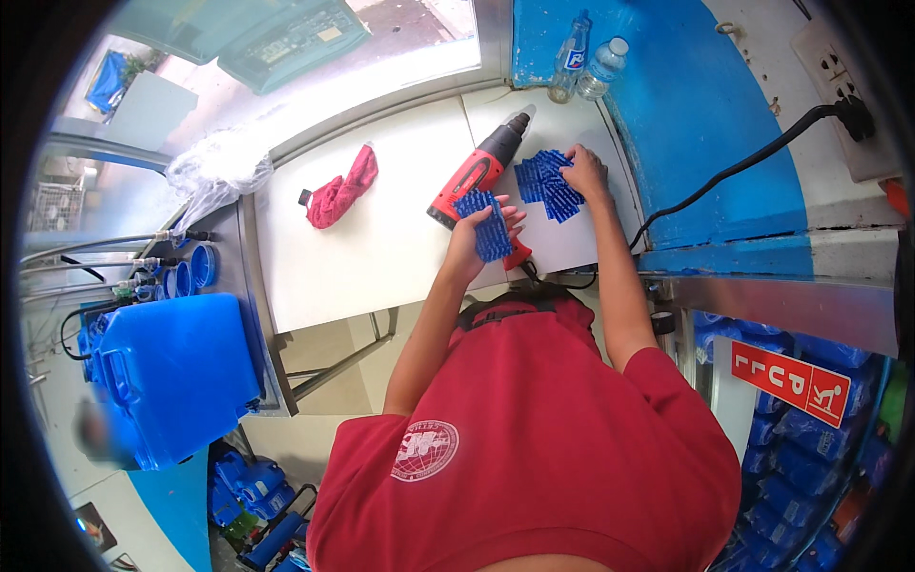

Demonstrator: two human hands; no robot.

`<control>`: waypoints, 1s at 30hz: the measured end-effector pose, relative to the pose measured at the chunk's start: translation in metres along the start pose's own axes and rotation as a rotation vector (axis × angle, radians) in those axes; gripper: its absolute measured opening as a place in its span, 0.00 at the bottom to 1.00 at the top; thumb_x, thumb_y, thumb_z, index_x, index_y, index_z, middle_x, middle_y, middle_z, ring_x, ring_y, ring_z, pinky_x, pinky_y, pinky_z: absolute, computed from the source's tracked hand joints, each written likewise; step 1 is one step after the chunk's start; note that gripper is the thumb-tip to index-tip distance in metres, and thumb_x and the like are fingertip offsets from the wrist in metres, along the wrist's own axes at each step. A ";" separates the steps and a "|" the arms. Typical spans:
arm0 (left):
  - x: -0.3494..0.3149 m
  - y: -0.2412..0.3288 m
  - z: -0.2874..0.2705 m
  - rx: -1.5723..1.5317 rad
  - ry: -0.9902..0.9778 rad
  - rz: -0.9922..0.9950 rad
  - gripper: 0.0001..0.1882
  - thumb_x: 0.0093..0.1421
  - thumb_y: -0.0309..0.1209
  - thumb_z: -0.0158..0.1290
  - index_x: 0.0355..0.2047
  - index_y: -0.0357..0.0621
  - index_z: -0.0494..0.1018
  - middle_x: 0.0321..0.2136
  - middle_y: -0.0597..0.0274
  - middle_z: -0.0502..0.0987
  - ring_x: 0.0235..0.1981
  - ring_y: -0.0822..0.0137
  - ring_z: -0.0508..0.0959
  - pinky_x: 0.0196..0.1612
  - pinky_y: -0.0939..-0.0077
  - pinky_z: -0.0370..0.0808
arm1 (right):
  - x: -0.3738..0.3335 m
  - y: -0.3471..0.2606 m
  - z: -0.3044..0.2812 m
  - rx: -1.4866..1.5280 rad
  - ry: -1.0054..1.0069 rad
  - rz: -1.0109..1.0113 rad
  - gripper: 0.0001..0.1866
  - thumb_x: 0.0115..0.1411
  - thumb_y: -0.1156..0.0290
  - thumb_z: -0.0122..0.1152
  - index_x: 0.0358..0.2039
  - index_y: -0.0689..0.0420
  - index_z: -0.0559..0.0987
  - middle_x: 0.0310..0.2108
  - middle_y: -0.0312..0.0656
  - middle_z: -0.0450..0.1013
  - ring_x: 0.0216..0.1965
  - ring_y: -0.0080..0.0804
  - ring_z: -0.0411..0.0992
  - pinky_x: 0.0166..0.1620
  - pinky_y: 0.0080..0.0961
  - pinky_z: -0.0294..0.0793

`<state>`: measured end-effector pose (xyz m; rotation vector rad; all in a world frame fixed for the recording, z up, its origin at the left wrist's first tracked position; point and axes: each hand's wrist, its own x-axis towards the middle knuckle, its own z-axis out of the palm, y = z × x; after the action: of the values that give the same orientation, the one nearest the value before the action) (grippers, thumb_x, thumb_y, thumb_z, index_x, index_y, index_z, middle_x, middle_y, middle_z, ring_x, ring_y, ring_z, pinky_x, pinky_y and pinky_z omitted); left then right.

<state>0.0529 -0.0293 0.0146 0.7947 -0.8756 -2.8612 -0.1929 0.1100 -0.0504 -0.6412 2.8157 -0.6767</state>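
My left hand (467,244) holds a stack of flat blue printed pieces (493,238), thin like plastic seals, with the fingers spread behind it and the thumb over its edge. To the right, more of the same blue printed pieces (550,186) lie in an overlapping, fanned pile on the white table (315,276). At the pile's right edge, my right hand (588,173) has its fingers bent in a pinch on one of the pieces; the fingertips are partly hidden. A red and black heat gun (481,164) lies behind my left hand, which covers part of it.
A crumpled red cloth (341,193) lies on the table's left side. A glass bottle (572,59) and a clear plastic bottle (602,71) stand at the back right. A black cord (734,181) runs from the wall outlet. Left of the table is a large blue water container (181,362).
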 end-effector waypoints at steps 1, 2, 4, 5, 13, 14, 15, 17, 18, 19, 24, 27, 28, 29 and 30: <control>0.001 0.000 0.000 0.008 -0.017 0.009 0.22 0.69 0.33 0.43 0.60 0.37 0.64 0.48 0.51 0.77 0.57 0.49 0.76 0.60 0.55 0.74 | 0.001 0.000 -0.004 0.016 0.034 -0.010 0.18 0.52 0.69 0.70 0.44 0.54 0.79 0.45 0.48 0.76 0.50 0.49 0.74 0.52 0.47 0.71; 0.002 0.000 -0.001 0.015 -0.035 0.020 0.21 0.69 0.33 0.43 0.60 0.37 0.65 0.48 0.51 0.77 0.57 0.50 0.76 0.60 0.55 0.74 | 0.001 -0.001 -0.010 0.028 0.083 -0.019 0.18 0.53 0.69 0.70 0.44 0.55 0.80 0.44 0.49 0.76 0.50 0.50 0.74 0.53 0.45 0.72; 0.005 0.001 0.000 0.020 -0.036 0.059 0.21 0.69 0.33 0.45 0.59 0.37 0.66 0.48 0.52 0.77 0.56 0.50 0.76 0.60 0.56 0.74 | -0.004 -0.006 -0.025 0.190 0.173 -0.047 0.15 0.53 0.69 0.72 0.40 0.59 0.80 0.39 0.51 0.78 0.45 0.53 0.76 0.49 0.41 0.74; 0.007 0.001 0.000 0.018 -0.018 0.087 0.21 0.69 0.33 0.46 0.59 0.38 0.66 0.48 0.53 0.77 0.56 0.51 0.77 0.60 0.57 0.74 | -0.008 -0.012 -0.033 0.286 0.204 -0.094 0.15 0.53 0.69 0.72 0.39 0.60 0.80 0.37 0.50 0.78 0.42 0.48 0.77 0.47 0.38 0.75; 0.004 0.000 0.021 0.011 0.016 0.343 0.18 0.66 0.33 0.57 0.53 0.41 0.71 0.41 0.62 0.79 0.44 0.68 0.80 0.50 0.71 0.79 | -0.098 -0.099 -0.037 1.344 -0.145 -0.074 0.08 0.61 0.74 0.68 0.39 0.61 0.79 0.36 0.35 0.79 0.34 0.17 0.76 0.39 0.15 0.78; 0.003 0.002 0.022 0.048 0.028 0.347 0.17 0.66 0.33 0.57 0.53 0.42 0.71 0.41 0.63 0.79 0.44 0.70 0.80 0.49 0.72 0.79 | -0.106 -0.106 -0.035 1.303 -0.150 -0.054 0.09 0.61 0.75 0.68 0.40 0.61 0.78 0.36 0.35 0.79 0.34 0.17 0.76 0.39 0.16 0.77; 0.002 0.004 0.023 0.086 0.039 0.351 0.16 0.66 0.33 0.57 0.52 0.43 0.72 0.41 0.64 0.79 0.43 0.72 0.80 0.48 0.74 0.79 | -0.111 -0.110 -0.033 1.201 -0.117 -0.090 0.10 0.61 0.73 0.68 0.40 0.61 0.78 0.35 0.36 0.78 0.33 0.19 0.76 0.39 0.18 0.76; 0.002 0.005 0.024 0.144 0.113 0.347 0.14 0.66 0.33 0.57 0.50 0.43 0.73 0.41 0.67 0.79 0.40 0.75 0.80 0.45 0.77 0.78 | -0.119 -0.113 -0.028 0.992 -0.054 -0.151 0.12 0.60 0.70 0.68 0.40 0.63 0.78 0.32 0.37 0.78 0.32 0.24 0.75 0.39 0.22 0.75; 0.003 0.005 0.024 0.168 0.143 0.349 0.14 0.66 0.33 0.57 0.50 0.43 0.74 0.40 0.67 0.79 0.40 0.75 0.80 0.44 0.77 0.78 | -0.122 -0.115 -0.024 0.765 0.019 -0.194 0.18 0.62 0.67 0.66 0.47 0.65 0.77 0.40 0.48 0.76 0.41 0.39 0.76 0.46 0.30 0.75; 0.003 0.004 0.024 0.190 0.173 0.342 0.14 0.66 0.33 0.57 0.49 0.43 0.74 0.40 0.68 0.79 0.39 0.75 0.80 0.43 0.77 0.78 | -0.124 -0.115 -0.021 0.696 0.043 -0.220 0.20 0.62 0.66 0.65 0.49 0.66 0.76 0.43 0.50 0.74 0.44 0.43 0.75 0.49 0.33 0.74; 0.006 0.001 0.017 0.192 0.213 0.245 0.11 0.67 0.35 0.55 0.47 0.46 0.75 0.37 0.69 0.79 0.36 0.75 0.80 0.39 0.77 0.77 | -0.134 -0.116 -0.005 0.714 -0.029 -0.259 0.25 0.67 0.63 0.57 0.59 0.65 0.71 0.51 0.56 0.69 0.53 0.53 0.71 0.56 0.38 0.70; 0.007 0.000 0.013 0.206 0.227 0.234 0.11 0.67 0.36 0.54 0.47 0.47 0.75 0.36 0.70 0.79 0.35 0.74 0.80 0.38 0.77 0.76 | -0.138 -0.117 0.002 0.707 -0.052 -0.241 0.23 0.69 0.64 0.52 0.61 0.62 0.70 0.51 0.55 0.68 0.54 0.52 0.71 0.57 0.38 0.70; 0.007 0.000 0.012 0.204 0.229 0.234 0.11 0.67 0.36 0.54 0.47 0.47 0.75 0.36 0.70 0.79 0.35 0.74 0.80 0.38 0.78 0.76 | -0.138 -0.116 0.003 0.679 -0.053 -0.243 0.22 0.70 0.65 0.51 0.61 0.62 0.70 0.51 0.54 0.68 0.54 0.51 0.71 0.57 0.38 0.70; 0.006 -0.001 0.011 0.202 0.227 0.229 0.11 0.68 0.37 0.54 0.47 0.47 0.75 0.36 0.70 0.79 0.36 0.74 0.80 0.39 0.77 0.77 | -0.138 -0.115 0.005 0.660 -0.030 -0.279 0.22 0.70 0.66 0.51 0.61 0.61 0.70 0.51 0.54 0.68 0.54 0.51 0.71 0.57 0.37 0.70; 0.005 -0.002 0.009 0.200 0.224 0.221 0.12 0.68 0.37 0.53 0.47 0.47 0.75 0.36 0.69 0.79 0.36 0.73 0.80 0.39 0.76 0.77 | -0.136 -0.113 0.007 0.708 -0.060 -0.237 0.22 0.69 0.66 0.51 0.61 0.61 0.70 0.51 0.53 0.68 0.53 0.49 0.71 0.58 0.37 0.70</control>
<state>0.0441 -0.0238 0.0176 0.9483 -1.1485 -2.4667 -0.0279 0.0770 0.0055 -0.8186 2.2144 -1.5520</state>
